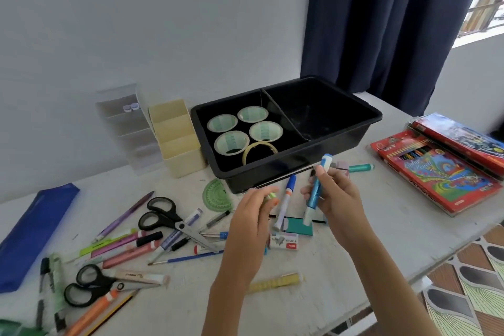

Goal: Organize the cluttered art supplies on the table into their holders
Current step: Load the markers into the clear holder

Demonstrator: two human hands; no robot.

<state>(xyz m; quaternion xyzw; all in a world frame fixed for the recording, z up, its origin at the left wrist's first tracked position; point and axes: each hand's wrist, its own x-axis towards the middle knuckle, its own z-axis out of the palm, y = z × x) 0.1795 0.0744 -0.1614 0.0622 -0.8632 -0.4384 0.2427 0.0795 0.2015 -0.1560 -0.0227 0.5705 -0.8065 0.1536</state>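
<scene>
Blk tray (286, 172), cream holder (182, 155), blue marker (316, 191), navy curtain (381, 22)

left hand (253, 215) curled round small coloured items (272, 198), right hand (338, 199) gripping blue marker (316, 191), forearms converging

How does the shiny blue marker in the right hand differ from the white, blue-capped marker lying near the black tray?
The shiny blue marker with white ends is gripped in the right hand, above the white table; the white marker with a blue cap lies on it. The first has a metallic blue barrel, the second a white barrel with an orange band. The blue one looks thicker. Both point roughly toward the black plastic tray.
</scene>
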